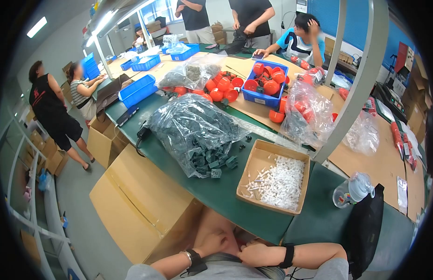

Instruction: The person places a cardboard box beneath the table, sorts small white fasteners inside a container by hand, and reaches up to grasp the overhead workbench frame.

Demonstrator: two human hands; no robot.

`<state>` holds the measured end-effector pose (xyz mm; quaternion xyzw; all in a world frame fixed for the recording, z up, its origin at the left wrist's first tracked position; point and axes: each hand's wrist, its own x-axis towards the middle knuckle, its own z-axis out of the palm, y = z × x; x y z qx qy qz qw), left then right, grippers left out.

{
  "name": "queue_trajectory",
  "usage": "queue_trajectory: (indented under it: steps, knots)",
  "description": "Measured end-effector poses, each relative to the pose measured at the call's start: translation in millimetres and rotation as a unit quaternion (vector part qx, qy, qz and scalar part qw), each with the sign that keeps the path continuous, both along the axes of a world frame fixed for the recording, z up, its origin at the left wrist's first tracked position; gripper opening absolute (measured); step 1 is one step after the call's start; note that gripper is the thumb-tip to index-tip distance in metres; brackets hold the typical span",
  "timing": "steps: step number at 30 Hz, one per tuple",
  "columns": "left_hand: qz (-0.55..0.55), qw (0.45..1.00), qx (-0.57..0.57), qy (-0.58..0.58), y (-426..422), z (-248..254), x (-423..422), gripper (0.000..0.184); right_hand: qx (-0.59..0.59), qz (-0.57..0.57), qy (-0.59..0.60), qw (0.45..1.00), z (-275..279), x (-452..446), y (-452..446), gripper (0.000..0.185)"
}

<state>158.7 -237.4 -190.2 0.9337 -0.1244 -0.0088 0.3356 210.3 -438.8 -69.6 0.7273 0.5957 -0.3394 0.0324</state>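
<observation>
My left hand [213,241] is low over my lap, in front of the table edge, with its fingers curled and slightly blurred. Close beside it on the right, my right hand [253,252] has its fingers bent and pressed together. Whatever either hand holds, if anything, is hidden. Beyond them on the green table lie a shallow cardboard tray [243,190] of small white plastic parts and a clear plastic bag [179,122] spilling dark green block-shaped parts [212,158].
A large cardboard box [142,196] stands left of my legs. On the right are a clear plastic bottle [348,192] and a black bag [366,228]. Farther back, a blue bin [262,99] holds red parts, a metal post [354,93] rises, and several people are around the tables.
</observation>
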Motion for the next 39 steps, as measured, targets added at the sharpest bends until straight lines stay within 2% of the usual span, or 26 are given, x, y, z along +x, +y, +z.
queue_trajectory:
  steps: [1,3,4,6,17,23,25,27,29,30,31,32,33,34,35,36,37,38,39]
  knots:
    - [0.002,1.000,0.004,0.006,0,0,0,0.021,0.000,-0.002,0.001,1.000,-4,-1,-2,0.032]
    - [0.003,1.000,0.005,0.011,0,1,0,0.020,0.119,-0.017,0.030,0.992,-17,-5,-7,0.019]
    - [0.006,1.000,0.005,0.013,0,1,0,0.020,0.119,-0.018,0.031,0.992,-16,-5,-5,0.019]
    - [0.006,1.000,0.000,0.006,-1,1,0,0.019,-0.009,-0.001,0.027,1.000,-11,-2,0,0.034]
    - [0.010,1.000,0.007,-0.002,-1,4,0,0.016,0.013,0.008,0.003,1.000,-9,-2,-2,0.035]
    - [0.015,0.999,-0.027,0.017,0,4,0,0.018,0.057,0.010,0.012,0.998,1,1,1,0.032]
    - [0.003,0.999,-0.015,0.051,4,-1,1,0.020,0.073,0.010,0.013,0.997,2,1,1,0.030]
    - [0.006,0.995,-0.024,0.099,7,-15,7,0.020,0.167,-0.003,0.033,0.985,-1,0,1,0.017]
    - [0.010,0.988,-0.033,0.150,11,-9,7,0.019,0.184,-0.023,0.078,0.980,13,3,5,0.019]
    - [0.077,0.935,-0.194,0.286,16,1,11,0.019,0.200,-0.043,0.123,0.971,22,6,7,0.022]
    - [0.142,0.832,-0.348,0.409,18,21,17,0.020,0.237,-0.069,0.188,0.951,28,10,7,0.025]
    - [0.143,0.771,-0.531,0.320,14,75,20,0.021,0.235,-0.077,0.246,0.937,36,17,10,0.019]
    - [0.063,0.735,-0.592,0.325,31,100,29,0.019,0.245,-0.123,0.320,0.907,57,24,11,0.017]
    - [0.125,0.596,-0.709,0.354,41,117,43,0.016,0.211,-0.160,0.363,0.893,84,36,9,0.014]
    - [0.112,0.472,-0.816,0.316,57,122,48,0.012,0.211,-0.228,0.429,0.848,90,41,4,0.016]
    - [0.108,0.397,-0.856,0.311,74,145,55,0.015,0.237,-0.289,0.537,0.757,98,46,0,0.015]
    - [0.050,0.386,-0.875,0.288,88,169,59,0.016,0.269,-0.327,0.555,0.715,115,56,-8,0.015]
    - [0.035,0.401,-0.885,0.233,98,189,60,0.016,0.344,-0.335,0.569,0.667,119,65,-15,0.017]
    - [0.034,0.392,-0.899,0.194,104,211,59,0.013,0.426,-0.327,0.614,0.578,127,72,-18,0.021]
